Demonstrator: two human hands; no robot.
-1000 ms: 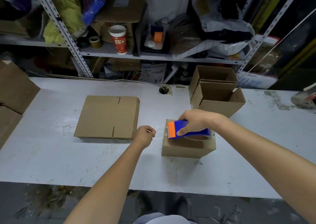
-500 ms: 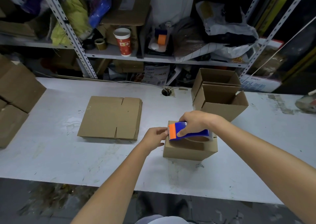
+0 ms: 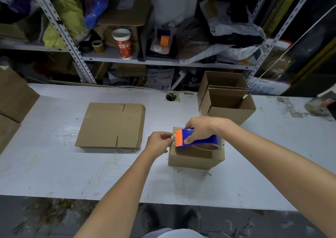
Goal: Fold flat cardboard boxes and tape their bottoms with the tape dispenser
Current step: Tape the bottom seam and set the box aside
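The dispenser (image 3: 200, 141) is gripped in the curled right hand (image 3: 201, 127), with the box (image 3: 192, 158) directly beneath. Just left of that grip, the tape end (image 3: 172, 138) is pinched by the left hand (image 3: 157, 143); the flat stack (image 3: 111, 125) lies further left.

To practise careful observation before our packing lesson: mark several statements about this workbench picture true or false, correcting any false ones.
The right-hand grip holds the tape dispenser over the closed box. True.
The left-hand grip rests on the flat cardboard stack. False: it pinches the tape end, clear of the stack.
Two open boxes stand behind the closed box. True.
The red cup stands on the table. False: it stands on the shelf behind the table.
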